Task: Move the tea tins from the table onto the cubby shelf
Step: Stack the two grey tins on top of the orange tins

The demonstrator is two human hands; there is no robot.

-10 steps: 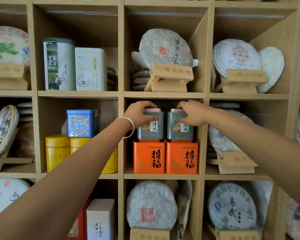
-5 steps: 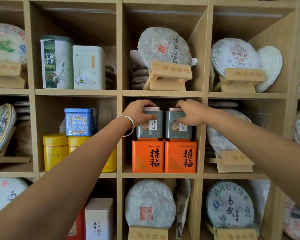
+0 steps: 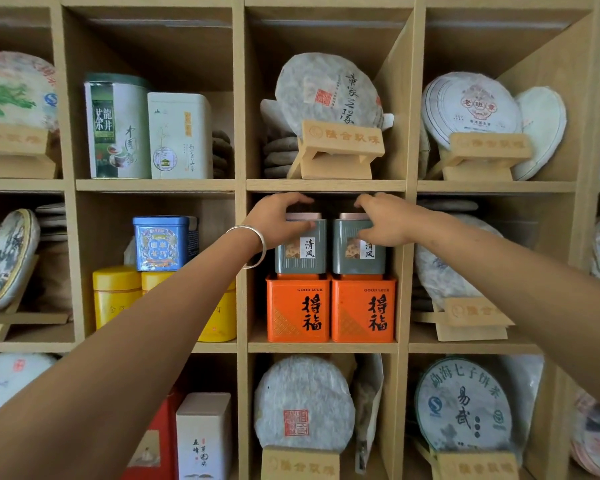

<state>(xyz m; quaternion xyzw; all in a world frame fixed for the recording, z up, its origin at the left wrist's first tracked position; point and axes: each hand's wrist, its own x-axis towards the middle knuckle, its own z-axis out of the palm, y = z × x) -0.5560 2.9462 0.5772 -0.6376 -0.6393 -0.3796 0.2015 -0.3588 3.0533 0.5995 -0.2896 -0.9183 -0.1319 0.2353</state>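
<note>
I am at the placing step: both grey-green tins sit side by side in the middle cubby, each on an orange tin [image 3: 298, 308]. My left hand [image 3: 280, 220] curls over the left tin [image 3: 300, 249], fingers spread and loosening; my right hand [image 3: 385, 221] cups the right tin [image 3: 358, 251] likewise. Next, I judge, both hands must lift clear without nudging the stacks.

Pale wooden cubby shelving [image 3: 326, 185] fills view; cubby backs shadowed, light seemingly soft daylight from front.
</note>
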